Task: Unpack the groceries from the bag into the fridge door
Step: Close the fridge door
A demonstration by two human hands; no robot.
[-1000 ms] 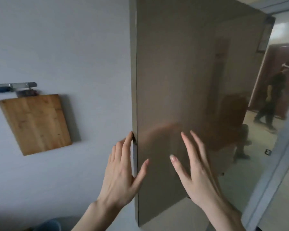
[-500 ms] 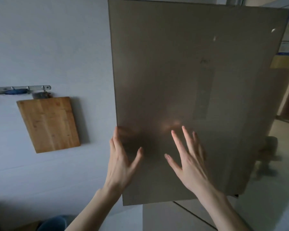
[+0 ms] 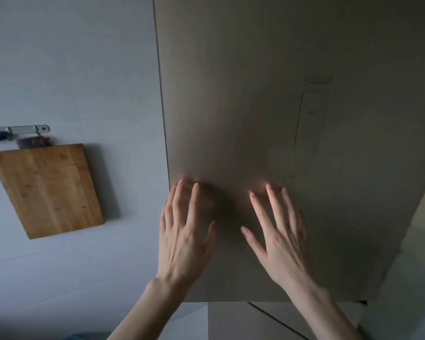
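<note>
The fridge door (image 3: 255, 94) is a tall bronze-grey panel that fills the upper right of the view, face toward me. My left hand (image 3: 184, 234) is flat near its left edge with fingers spread. My right hand (image 3: 277, 239) is flat beside it on the door, fingers spread too. Both hands hold nothing. A faint logo and a narrow control strip (image 3: 309, 123) sit on the door's right half. No bag or groceries are in view.
A wooden cutting board (image 3: 47, 190) hangs on the pale wall at left under a metal hook rail (image 3: 22, 130). Below the door is a lower fridge panel (image 3: 243, 320). Pale floor shows at the far right.
The door has swung from edge-on to flat toward me. My left hand left the door's edge and now lies on its face. Both hands moved forward with the door.
</note>
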